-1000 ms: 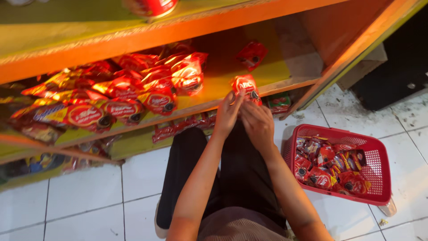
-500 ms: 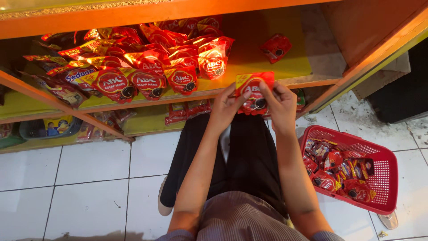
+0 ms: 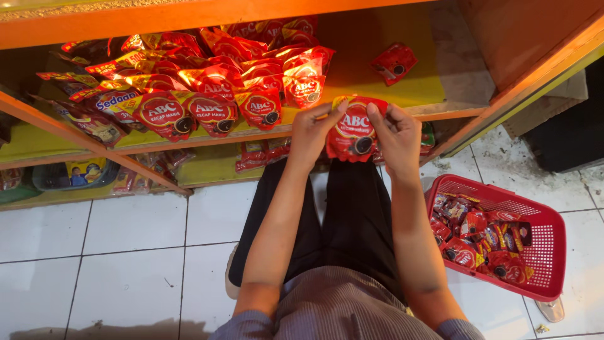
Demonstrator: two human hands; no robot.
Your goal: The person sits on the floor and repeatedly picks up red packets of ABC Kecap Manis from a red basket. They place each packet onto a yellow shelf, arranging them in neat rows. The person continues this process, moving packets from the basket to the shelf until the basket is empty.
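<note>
Partly, both hands (image 3: 355, 129) cover the red pouch's (image 3: 354, 133) edges.

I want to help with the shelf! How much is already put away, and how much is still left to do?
Many red pouches already lie in a pile on the yellow shelf. One more pouch is held at the shelf edge by the left hand and the right hand. The red basket on the floor has plenty of pouches in it, so a good deal looks left.

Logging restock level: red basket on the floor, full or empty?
Partly full. The red basket holds a heap of red pouches at its left end; bare mesh shows at the right.
</note>
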